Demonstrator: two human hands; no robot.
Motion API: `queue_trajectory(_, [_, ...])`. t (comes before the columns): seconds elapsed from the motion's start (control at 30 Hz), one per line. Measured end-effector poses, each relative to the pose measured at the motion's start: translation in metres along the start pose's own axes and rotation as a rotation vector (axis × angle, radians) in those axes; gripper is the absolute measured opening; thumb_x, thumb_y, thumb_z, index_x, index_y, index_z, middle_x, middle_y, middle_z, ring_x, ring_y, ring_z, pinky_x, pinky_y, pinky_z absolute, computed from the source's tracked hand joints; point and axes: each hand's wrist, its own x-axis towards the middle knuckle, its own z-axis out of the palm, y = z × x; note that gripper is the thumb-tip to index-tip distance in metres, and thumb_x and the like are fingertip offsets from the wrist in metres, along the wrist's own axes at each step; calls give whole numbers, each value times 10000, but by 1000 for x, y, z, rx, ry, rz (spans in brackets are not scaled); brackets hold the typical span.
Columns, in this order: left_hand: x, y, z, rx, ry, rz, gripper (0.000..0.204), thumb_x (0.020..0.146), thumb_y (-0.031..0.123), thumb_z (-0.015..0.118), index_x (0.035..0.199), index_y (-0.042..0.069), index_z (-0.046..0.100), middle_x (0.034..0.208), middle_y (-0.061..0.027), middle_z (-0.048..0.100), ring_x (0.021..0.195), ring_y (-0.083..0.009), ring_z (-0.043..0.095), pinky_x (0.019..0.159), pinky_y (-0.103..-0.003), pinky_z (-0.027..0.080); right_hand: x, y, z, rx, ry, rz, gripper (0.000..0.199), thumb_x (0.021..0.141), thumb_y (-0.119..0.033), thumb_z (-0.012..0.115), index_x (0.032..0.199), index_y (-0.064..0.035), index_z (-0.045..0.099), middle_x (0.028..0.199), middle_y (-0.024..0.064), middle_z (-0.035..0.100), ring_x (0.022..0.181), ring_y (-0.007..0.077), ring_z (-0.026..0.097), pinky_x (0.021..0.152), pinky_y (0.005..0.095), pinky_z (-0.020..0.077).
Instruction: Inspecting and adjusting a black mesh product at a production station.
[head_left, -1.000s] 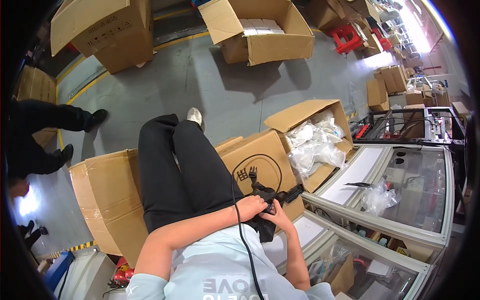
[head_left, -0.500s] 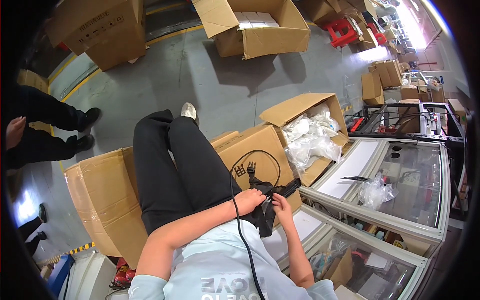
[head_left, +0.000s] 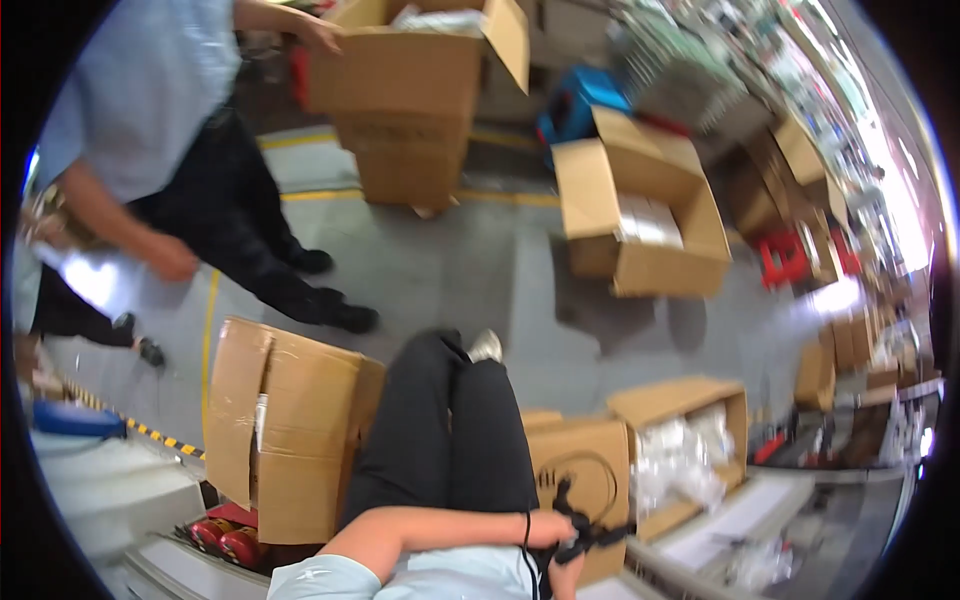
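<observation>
The left hand (head_left: 549, 529) has its fingers curled in around a black strap (head_left: 592, 538), which sits low in the view, just right of the person's lap; the right hand (head_left: 567, 573) touches the strap from below, and blur hides whether its fingers close on it. A black cable (head_left: 527, 545) hangs across the left wrist. At far left, a co-worker in a light blue shirt (head_left: 160, 90) stands with one arm lowered and the other hand at the rim of a tall carton (head_left: 400, 120). Nearer, red fire extinguishers (head_left: 240, 546) lie beside a taped cardboard box (head_left: 310, 440), left of the person's black trousers (head_left: 425, 440). Right of the legs, a brown carton (head_left: 600, 445) stands behind the strap, next to an open box of clear plastic bags (head_left: 678, 458). Farther back, another open carton (head_left: 670, 268) holds white boxes (head_left: 650, 222), with a red stool (head_left: 783, 258) to its right.
</observation>
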Motion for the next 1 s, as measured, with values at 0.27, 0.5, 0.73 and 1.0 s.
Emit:
queue_trajectory(0.27, [17, -27, 33, 165, -136, -19, 139, 817, 215, 645, 920, 144, 704, 856, -121, 695, 700, -230, 645, 610, -369, 490, 86, -76, -8, -183, 11, -615, 293, 984, -221, 416, 1129, -5, 550, 988, 231, 605, 909, 346, 578, 768, 399, 477])
queue_trajectory(0.5, [34, -101, 65, -57, -213, 128, 238, 808, 288, 650, 970, 114, 657, 935, -145, 660, 851, -293, 620, 739, -411, 482, 168, -128, -15, -212, 39, -744, 287, 982, -219, 417, 1121, -8, 555, 981, 232, 606, 907, 345, 580, 764, 400, 478])
queue_trajectory(0.73, [26, -99, 21, -136, -127, -23, 329, 884, 353, 640, 1101, 108, 672, 1033, -111, 686, 900, -237, 636, 795, -380, 496, 177, -136, -8, -222, 59, -692, 281, 980, -216, 419, 1112, -12, 559, 974, 233, 607, 905, 344, 583, 761, 400, 479])
queue_trajectory(1.0, [16, -72, -15, -904, 171, -296, 220, 910, 271, 621, 1047, 111, 684, 832, -51, 682, 663, -141, 618, 580, -277, 506, 122, -110, 13, -227, -33, -561, 274, 978, -214, 421, 1103, -16, 564, 966, 234, 608, 903, 342, 586, 757, 401, 481])
